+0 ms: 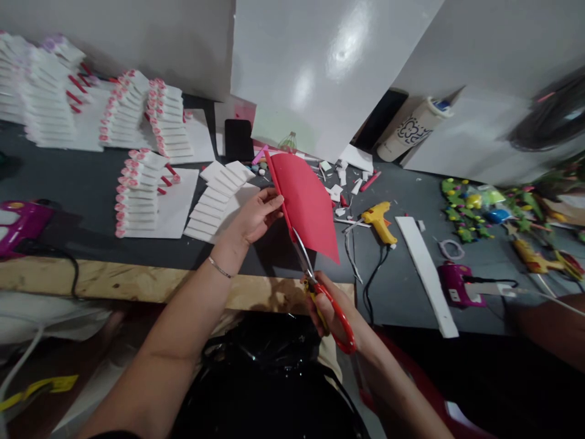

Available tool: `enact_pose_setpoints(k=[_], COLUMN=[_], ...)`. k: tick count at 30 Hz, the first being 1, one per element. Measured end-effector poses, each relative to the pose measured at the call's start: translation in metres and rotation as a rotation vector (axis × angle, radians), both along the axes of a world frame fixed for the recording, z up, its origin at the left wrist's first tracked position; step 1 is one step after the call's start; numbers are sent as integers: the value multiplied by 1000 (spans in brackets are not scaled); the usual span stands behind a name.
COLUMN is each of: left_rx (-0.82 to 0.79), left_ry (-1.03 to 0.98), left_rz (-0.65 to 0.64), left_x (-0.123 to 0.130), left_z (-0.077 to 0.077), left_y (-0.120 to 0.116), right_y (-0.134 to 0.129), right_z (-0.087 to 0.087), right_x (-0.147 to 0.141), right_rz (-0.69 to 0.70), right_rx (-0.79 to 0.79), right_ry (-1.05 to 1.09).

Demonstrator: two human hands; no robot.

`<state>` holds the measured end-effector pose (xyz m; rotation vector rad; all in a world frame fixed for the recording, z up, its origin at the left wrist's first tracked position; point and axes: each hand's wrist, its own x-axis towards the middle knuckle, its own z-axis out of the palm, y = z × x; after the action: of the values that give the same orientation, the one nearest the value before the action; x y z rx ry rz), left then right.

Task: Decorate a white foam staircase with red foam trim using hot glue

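A red sheet point(304, 198), curved and rolled or folded along its left edge, is held up over the front of the table. My left hand point(262, 214) pinches that left edge between thumb and fingers. Around the red and yellow handles of a pair of scissors point(337, 317), my right hand point(326, 305) is closed. The blades point up and away from me, and their tips meet the lower left edge of the red sheet. Just left of my left hand, white card pieces point(212, 204) lie overlapped in a row on a white sheet.
White pieces with pink rosettes point(141, 198) stand in rows at left. Beyond the red sheet lie a black phone point(238, 140) and paper scraps. To the right are a yellow glue gun point(380, 222), a white strip point(427, 274), a purple power box point(459, 285) and a tumbler point(411, 131).
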<state>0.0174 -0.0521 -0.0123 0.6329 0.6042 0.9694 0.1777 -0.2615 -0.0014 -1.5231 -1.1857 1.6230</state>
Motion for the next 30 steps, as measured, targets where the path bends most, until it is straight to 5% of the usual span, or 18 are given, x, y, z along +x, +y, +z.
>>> enact_pose_setpoints(k=[30], left_rx=[43], left_ry=[3], left_rz=[-38], left_x=[1], left_z=[-11], left_y=[1], right_y=[3], right_z=[2], right_x=[-6], right_rz=[-90], right_rx=[-20], right_ry=[-91])
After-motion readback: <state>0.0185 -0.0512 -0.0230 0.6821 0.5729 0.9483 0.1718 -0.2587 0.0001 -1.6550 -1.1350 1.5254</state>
